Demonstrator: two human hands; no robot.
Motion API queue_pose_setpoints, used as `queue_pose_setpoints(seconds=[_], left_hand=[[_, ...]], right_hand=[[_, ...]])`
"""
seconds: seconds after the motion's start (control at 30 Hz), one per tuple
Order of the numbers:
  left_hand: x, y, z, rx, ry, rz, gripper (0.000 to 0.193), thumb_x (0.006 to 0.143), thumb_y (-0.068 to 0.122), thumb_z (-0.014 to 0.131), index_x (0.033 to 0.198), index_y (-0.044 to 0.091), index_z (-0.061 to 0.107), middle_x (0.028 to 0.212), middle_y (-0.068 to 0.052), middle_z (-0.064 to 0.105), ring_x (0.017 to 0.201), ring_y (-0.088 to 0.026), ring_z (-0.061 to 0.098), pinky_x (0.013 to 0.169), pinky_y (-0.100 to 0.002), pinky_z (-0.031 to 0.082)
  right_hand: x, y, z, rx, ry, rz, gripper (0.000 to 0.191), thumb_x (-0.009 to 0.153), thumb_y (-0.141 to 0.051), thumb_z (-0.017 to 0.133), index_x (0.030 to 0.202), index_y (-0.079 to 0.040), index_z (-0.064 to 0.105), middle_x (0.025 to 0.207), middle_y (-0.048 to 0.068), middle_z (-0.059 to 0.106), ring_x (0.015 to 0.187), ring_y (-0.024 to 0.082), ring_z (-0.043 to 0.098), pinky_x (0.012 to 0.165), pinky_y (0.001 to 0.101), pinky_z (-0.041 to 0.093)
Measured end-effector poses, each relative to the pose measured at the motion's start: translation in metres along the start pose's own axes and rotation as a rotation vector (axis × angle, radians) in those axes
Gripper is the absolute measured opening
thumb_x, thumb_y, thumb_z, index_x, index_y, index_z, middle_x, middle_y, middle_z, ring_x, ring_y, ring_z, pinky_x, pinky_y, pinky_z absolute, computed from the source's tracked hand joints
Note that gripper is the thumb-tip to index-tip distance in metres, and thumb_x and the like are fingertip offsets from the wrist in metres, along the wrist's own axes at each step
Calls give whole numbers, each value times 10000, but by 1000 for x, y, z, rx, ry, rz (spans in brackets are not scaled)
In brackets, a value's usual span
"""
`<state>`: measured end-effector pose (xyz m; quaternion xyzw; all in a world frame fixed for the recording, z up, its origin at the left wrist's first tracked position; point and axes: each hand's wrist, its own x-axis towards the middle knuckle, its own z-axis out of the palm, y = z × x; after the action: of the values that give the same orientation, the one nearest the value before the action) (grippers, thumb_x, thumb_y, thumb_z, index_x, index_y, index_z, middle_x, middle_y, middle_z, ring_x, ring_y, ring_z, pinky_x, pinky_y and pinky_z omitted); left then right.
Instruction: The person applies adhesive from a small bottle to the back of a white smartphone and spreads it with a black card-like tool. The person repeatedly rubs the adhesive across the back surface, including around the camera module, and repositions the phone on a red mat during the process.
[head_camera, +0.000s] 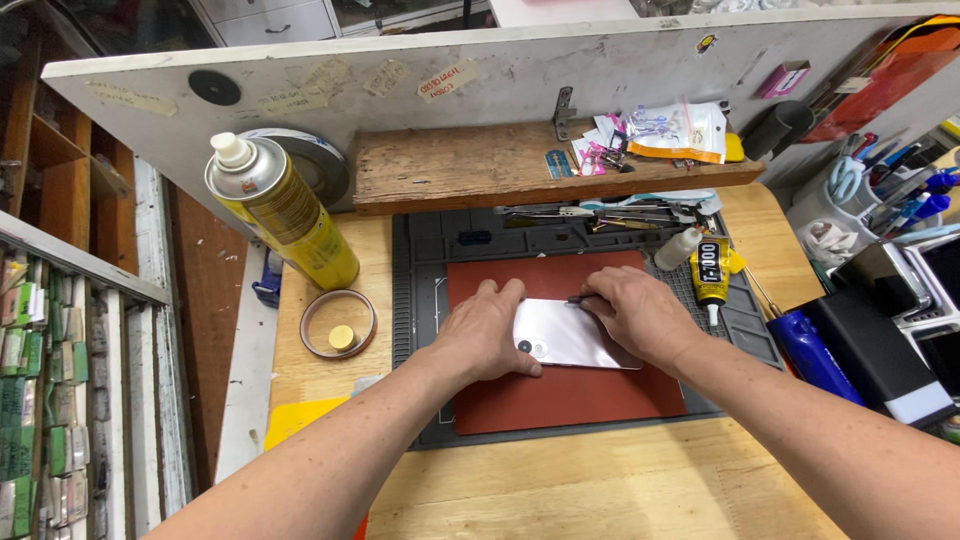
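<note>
The phone (572, 335), pale and lying back up, is pressed flat at the middle of a red mat (560, 395) by the left hand (487, 332), whose fingers are spread over its left end, while the right hand (637, 312) is pinched shut on a thin dark tool (577, 298) set at the phone's far edge. The red mat is laid on a grey work mat (420, 290) near the back of the wooden table (600, 485). A yellow spray can (280, 210) is stood at the table's back left corner, a small glue tube (711, 270) is seen at the grey mat's right edge, and a wooden shelf (470, 165) is fixed to the white board behind.
</note>
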<state>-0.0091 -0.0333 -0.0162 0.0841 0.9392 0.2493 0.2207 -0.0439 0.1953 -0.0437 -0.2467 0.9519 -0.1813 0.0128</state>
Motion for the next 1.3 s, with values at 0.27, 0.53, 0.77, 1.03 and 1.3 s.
queue_pose_setpoints(seconds=[0.27,0.53,0.77,1.03,1.3], left_hand=[[0,3,-1,21,-68,-56,913,586,430,968,1334,180,509,1317,-106,542,1280,-336,576,1031,-458,529],[-3,2,0,64,-61,1,994,561,466,965,1388,204,479,1303,-137,542,1251,-364,588,1021,-469,529],[-3,2,1,34,-30,-11,989,553,441,972,1398,237,500,1315,-122,542,1257,-364,585,1027,-474,518],[-4,5,0,25,-33,-32,973,546,434,965,1391,251,517,1295,-97,562,1256,-339,592,1038,-468,512],[1,-4,-3,-16,-52,2,958,558,491,922,1407,258,546,1288,-101,574,1257,-309,588,1042,-416,512]], right_hand=[[-23,0,-18,135,129,186,350,838,-293,774,1081,-49,711,1039,120,726,902,272,715,796,401,567],[-30,57,-26,205,420,752,666,774,-295,863,1337,-68,589,889,117,697,817,265,687,740,410,537],[-9,74,-15,187,358,769,537,806,-310,847,1286,-118,699,897,118,714,833,280,686,782,434,534],[-39,33,-38,172,314,548,471,800,-309,796,1193,-75,687,1017,134,747,935,298,734,859,405,555],[-56,-25,-43,63,22,373,457,746,-249,778,1173,-110,689,1125,91,722,1013,305,702,893,427,555]])
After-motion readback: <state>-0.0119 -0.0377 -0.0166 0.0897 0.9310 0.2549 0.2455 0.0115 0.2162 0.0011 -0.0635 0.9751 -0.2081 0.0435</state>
